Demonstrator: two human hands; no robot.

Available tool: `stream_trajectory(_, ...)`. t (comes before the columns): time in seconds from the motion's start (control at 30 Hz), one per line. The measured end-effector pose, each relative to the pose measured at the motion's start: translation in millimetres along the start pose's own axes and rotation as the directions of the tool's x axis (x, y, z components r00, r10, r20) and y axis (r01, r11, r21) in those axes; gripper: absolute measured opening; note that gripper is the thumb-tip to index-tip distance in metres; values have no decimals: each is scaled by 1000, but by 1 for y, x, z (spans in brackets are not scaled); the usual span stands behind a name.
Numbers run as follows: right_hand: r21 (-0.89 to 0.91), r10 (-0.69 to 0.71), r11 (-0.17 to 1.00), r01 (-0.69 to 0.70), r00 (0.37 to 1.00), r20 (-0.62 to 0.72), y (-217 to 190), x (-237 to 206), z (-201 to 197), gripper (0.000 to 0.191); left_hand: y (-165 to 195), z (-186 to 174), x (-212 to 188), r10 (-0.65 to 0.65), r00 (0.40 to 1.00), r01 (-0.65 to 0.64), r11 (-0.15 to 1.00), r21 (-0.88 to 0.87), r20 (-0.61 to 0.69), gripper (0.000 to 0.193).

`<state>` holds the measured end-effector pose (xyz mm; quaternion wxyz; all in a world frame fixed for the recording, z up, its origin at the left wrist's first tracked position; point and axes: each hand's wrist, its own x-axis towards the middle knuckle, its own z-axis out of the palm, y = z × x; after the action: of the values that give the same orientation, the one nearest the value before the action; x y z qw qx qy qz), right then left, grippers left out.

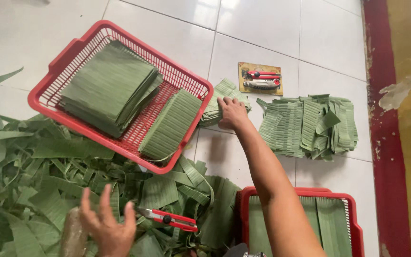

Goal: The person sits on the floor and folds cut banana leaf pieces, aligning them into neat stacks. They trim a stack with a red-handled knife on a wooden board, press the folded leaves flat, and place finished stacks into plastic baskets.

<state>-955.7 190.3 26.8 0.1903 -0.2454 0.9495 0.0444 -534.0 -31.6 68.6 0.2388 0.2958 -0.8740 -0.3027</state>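
Observation:
My right hand (232,113) reaches forward and presses down on a small stack of cut banana-leaf pieces (224,96) lying on the white tiled floor, just right of a red plastic basket (74,46). The basket holds two neat stacks of cut green leaf rectangles (108,85). My left hand (106,225) hovers with its fingers spread over a heap of loose leaf scraps (44,176), holding nothing. Red-handled scissors (170,219) lie on the scraps just right of that hand.
A larger pile of cut leaf strips (310,124) lies on the floor to the right. A cutter with a red handle rests on a small yellow board (260,79) behind it. A second red basket (346,209) with leaf pieces stands near me. A red and yellow wall base (396,143) borders the right side.

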Motion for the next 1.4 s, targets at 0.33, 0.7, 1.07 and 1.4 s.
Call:
stream_trajectory(0.33, 88, 7, 996, -21, 987, 159, 26, -10, 59, 87, 65, 152, -25, -59, 661, 702, 404, -587, 748, 40)
stream_trajectory(0.7, 405, -51, 913, 50, 999, -8, 30, -11, 32, 124, 25, 179, -62, -108, 619, 757, 347, -554, 778, 43)
stream_trajectory(1.07, 219, -44, 974, 50, 999, -32, 28, -9, 39, 126, 60, 193, -41, -108, 416, 902, -78, -425, 903, 61)
stream_trajectory(1.4, 142, -106, 986, 87, 985, 137, -18, -74, 41, 121, 59, 232, -36, -94, 417, 800, -434, -414, 904, 78)
